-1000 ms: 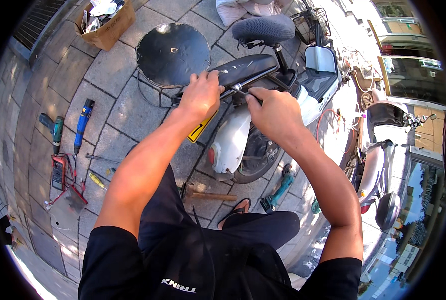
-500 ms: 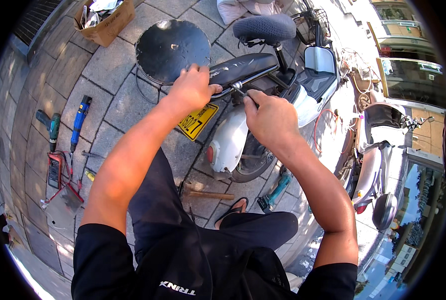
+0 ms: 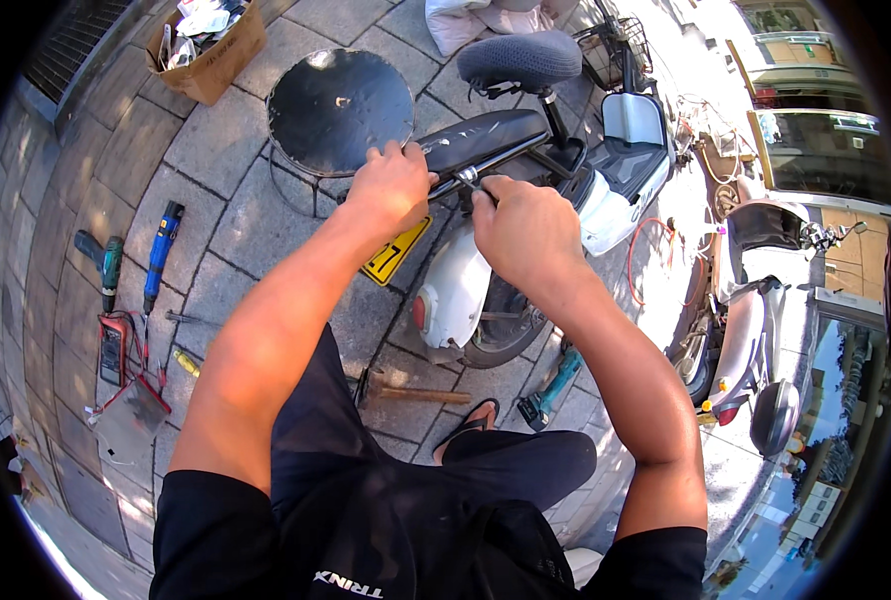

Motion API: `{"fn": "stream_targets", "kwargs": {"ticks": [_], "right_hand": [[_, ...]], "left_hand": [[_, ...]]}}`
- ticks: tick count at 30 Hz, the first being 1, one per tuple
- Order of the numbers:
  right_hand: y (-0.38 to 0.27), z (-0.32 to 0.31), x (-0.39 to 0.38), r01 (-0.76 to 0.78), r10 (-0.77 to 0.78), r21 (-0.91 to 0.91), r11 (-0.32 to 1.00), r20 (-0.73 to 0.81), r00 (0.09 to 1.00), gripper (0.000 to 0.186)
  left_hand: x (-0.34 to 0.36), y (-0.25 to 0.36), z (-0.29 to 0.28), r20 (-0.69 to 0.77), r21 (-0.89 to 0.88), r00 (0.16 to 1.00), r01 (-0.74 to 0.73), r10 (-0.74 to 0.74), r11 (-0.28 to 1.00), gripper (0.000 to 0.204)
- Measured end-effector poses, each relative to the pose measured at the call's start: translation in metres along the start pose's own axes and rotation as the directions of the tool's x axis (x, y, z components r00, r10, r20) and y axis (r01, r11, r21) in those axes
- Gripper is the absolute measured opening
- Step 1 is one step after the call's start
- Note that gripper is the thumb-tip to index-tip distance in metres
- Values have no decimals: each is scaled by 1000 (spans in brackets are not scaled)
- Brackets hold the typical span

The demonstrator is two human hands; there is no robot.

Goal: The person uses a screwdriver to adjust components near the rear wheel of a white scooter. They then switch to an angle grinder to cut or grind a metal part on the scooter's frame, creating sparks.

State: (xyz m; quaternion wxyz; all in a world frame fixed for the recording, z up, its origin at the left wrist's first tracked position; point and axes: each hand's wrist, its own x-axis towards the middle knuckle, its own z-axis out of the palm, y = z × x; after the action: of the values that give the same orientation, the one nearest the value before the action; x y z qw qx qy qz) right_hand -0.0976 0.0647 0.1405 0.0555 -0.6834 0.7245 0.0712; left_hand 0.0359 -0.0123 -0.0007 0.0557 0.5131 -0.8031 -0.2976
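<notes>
Over the rear of a white electric scooter (image 3: 486,270) parked on grey paving, a person's two bare hands work close together. Compared with half a second ago, both hands sit almost where they were, and the left hand has barely shifted along the seat edge. The left hand (image 3: 391,185) is curled over the back edge of the long black seat (image 3: 486,140), fingers closed on it. The right hand (image 3: 521,230) is fisted around a small metal tool (image 3: 466,180) whose tip meets the seat's underside, just beside the left hand. The scooter has a white rear mudguard, a yellow plate (image 3: 396,255) and a second padded saddle (image 3: 521,60) ahead of the seat.

A cardboard box (image 3: 211,55) at the upper left holds papers and odd bits. A round black stool (image 3: 341,110) stands beside the scooter. Two cordless drills (image 3: 131,260), a meter (image 3: 114,350) and a hammer (image 3: 416,393) lie on the ground.
</notes>
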Motion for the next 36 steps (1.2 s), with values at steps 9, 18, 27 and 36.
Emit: {"fn": "stream_targets", "kwargs": {"ticks": [9,18,27,36], "right_hand": [[6,-16,17,2,-7,100,995,48,999,29],[11,5,-5,-54,62,189,981,-40,997,31],[21,13,-9,-44,63,245,968,-73,995,31],[38,34,-18,73,-16,264,962,-212,977,24]], "left_hand": [[4,-24,-13,-31,-176,996,-87,83,981,40],[8,-64,15,-188,-655,981,-156,40,740,32],[11,-54,-10,-53,-497,991,-131,121,858,66],[6,-37,-14,-79,-177,978,-205,194,963,64]]}}
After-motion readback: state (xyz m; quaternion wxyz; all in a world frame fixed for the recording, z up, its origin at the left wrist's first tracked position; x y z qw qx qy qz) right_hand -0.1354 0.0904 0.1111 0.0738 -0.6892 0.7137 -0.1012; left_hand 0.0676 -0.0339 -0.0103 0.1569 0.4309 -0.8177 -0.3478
